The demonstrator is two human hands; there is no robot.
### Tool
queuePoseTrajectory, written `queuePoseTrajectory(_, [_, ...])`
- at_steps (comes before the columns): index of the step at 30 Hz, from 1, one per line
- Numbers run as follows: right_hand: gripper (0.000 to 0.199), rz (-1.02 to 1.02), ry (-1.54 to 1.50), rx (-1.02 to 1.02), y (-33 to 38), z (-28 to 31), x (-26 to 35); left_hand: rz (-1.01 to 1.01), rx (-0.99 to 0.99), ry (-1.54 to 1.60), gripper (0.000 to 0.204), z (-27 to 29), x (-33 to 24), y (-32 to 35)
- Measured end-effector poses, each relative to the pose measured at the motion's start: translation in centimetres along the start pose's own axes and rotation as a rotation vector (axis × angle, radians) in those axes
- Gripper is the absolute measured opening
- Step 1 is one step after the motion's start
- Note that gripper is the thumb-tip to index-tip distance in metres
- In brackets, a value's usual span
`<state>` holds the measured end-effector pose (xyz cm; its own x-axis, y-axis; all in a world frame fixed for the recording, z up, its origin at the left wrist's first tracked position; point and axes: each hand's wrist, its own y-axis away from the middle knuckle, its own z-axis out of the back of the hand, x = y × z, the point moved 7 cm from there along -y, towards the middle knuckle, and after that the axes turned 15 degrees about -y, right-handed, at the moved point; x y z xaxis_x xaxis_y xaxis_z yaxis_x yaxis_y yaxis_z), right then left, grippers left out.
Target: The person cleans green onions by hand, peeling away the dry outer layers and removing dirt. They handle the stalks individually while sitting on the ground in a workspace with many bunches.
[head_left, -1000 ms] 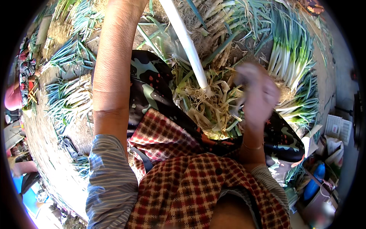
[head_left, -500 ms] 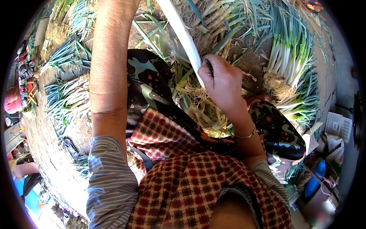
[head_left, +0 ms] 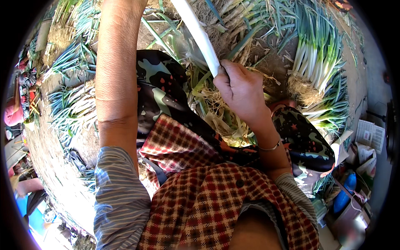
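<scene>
My right hand (head_left: 241,88) is closed in a fist round the lower end of a thick white green onion stalk (head_left: 196,35). The stalk slants up and leftward from the fist and runs out past the top edge. My left forearm (head_left: 118,66) reaches up along the left side, but its hand lies beyond the top of the picture. Between my knees, below the stalk, is a heap of peeled skins and stringy roots (head_left: 221,118). The stalk's bottom tip is hidden in the fist.
Bundles of green onions (head_left: 314,56) lie on the ground to the right, with more onions (head_left: 77,104) at the left. A white plastic crate (head_left: 370,135) and a blue bottle-like object (head_left: 345,192) are at the right rim. Another person (head_left: 16,106) is at the far left.
My right hand has shifted slightly up and left and now covers the stalk's lower tip, which showed below the fingers before. My left forearm has moved slightly left.
</scene>
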<state>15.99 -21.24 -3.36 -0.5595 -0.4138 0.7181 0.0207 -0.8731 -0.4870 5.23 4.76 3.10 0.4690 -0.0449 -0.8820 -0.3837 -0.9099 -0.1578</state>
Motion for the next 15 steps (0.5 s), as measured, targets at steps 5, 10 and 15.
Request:
queuePoseTrajectory(5, [0.013, -0.036, -0.025, -0.042, 0.3, -0.3, -1.0, -0.031, 0.009, -0.014, 0.028, -0.4, -0.4, 0.4])
queuePoseTrajectory(10, [0.017, -0.531, -0.611, -0.104, 1.7, -1.3, -4.0, -0.01, 0.286, 0.22, 0.035, -1.2, -1.0, 0.5])
queuePoseTrajectory(15, [0.02, -0.889, -1.119, -0.243, 3.6, -4.1, -5.7, 0.003, 0.311, 0.29, 0.043, -3.3, -1.1, 1.6])
